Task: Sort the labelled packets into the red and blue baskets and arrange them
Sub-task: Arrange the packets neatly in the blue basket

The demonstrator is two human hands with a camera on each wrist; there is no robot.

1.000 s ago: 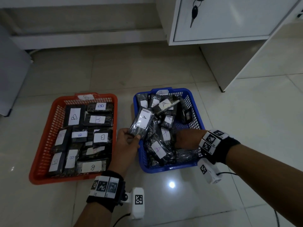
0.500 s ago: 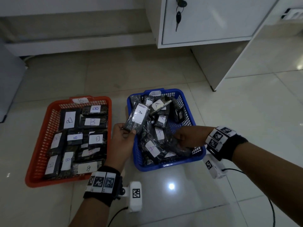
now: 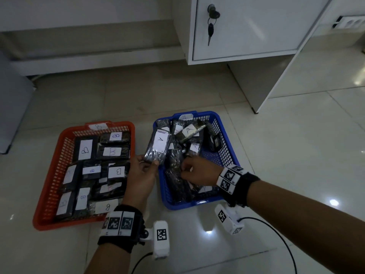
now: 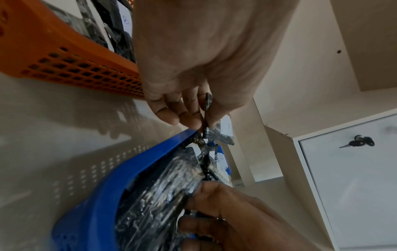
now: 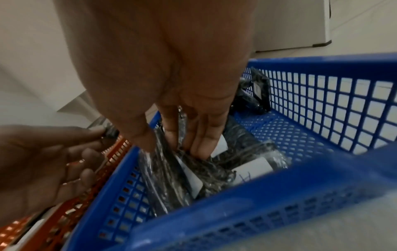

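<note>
Pinched by its near end between thumb and fingers, a packet marked A [image 3: 158,146] stands tilted in the left hand [image 3: 141,175], lifted over the left rim of the blue basket [image 3: 227,155]. It is dark and wrapped in shiny, crinkled clear film, with a white paper label bearing a handwritten A and a small printed bar at the top. In the left wrist view only the thin edge of this packet shows between the fingertips [image 4: 193,117].

Inside the blue basket, the right hand [image 3: 199,171] curls its fingers [image 5: 201,135] down among the loose packets [image 3: 177,182], gripping the film-wrapped bundles at the near left part of the basket. These lie jumbled, some on edge, several showing A labels.

Just beside it on the tiled floor [image 3: 276,145] sits the red basket [image 3: 57,175], where the B packets [image 3: 112,152] lie flat in rough rows, labels facing up. A white cabinet [image 3: 256,26] with a key [image 3: 210,30] in its lock stands beyond the baskets.
</note>
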